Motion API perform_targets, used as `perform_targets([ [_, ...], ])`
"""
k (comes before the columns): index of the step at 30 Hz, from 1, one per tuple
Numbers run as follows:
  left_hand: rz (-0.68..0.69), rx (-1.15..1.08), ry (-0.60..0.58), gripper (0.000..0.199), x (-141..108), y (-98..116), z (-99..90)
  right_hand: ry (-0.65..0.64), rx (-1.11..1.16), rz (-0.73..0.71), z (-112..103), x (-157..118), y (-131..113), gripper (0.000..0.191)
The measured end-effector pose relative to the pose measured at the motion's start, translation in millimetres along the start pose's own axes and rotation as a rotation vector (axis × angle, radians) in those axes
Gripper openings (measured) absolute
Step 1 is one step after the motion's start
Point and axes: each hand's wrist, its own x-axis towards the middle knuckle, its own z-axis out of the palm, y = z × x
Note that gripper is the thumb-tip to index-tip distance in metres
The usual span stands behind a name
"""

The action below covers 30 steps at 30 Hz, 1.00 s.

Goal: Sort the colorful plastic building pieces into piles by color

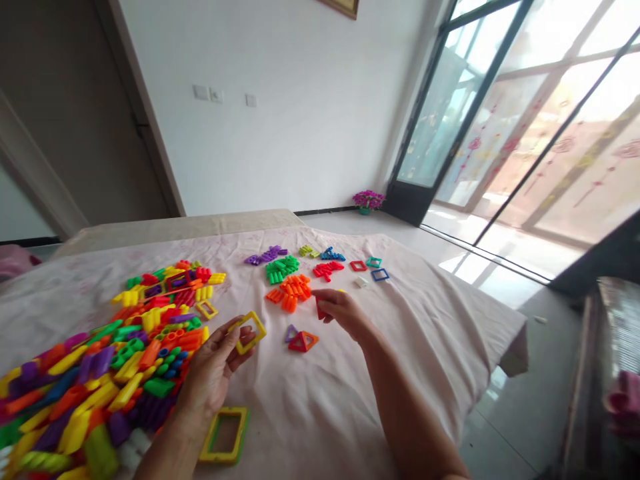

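My left hand (215, 360) grips a yellow square frame (261, 328) by its left side, above the cloth. Farther right, the fingers of my right hand (343, 313) pinch a small red piece (320, 308), partly hidden by the fingers. Just beyond that hand lies a pile of orange pieces (295, 290). Between my hands, an orange-red triangular piece (304, 342) rests beside a purple triangle (291, 333). A larger yellow and green square frame (225, 457) lies near my left forearm.
A big mixed heap of colored blocks (105, 373) covers the left side. Green (283, 269), purple (267, 255), blue (333, 255) and red (329, 269) piles sit farther back. Red (358, 261), teal (374, 258) and blue (380, 269) frames lie at the back right.
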Motion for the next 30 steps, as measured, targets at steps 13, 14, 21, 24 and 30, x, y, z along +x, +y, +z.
perform_targets([
  [13,-0.047,-0.011,0.065,0.034,3,-3,1.1,0.49,-0.454,0.178,-176,62,57,0.024],
  [14,-0.051,-0.021,0.075,0.033,4,-4,1.4,0.47,-0.476,0.165,-176,68,58,0.023],
  [21,-0.051,-0.051,0.066,0.041,9,-7,-5.8,0.319,-0.644,0.072,-143,111,61,0.019],
  [24,-0.028,-0.058,0.029,0.045,10,-6,-8.3,0.304,-0.707,0.078,-136,117,55,0.017],
  [30,-0.041,-0.064,-0.067,0.049,4,-4,0.8,0.334,-0.713,0.04,-104,106,27,0.022],
])
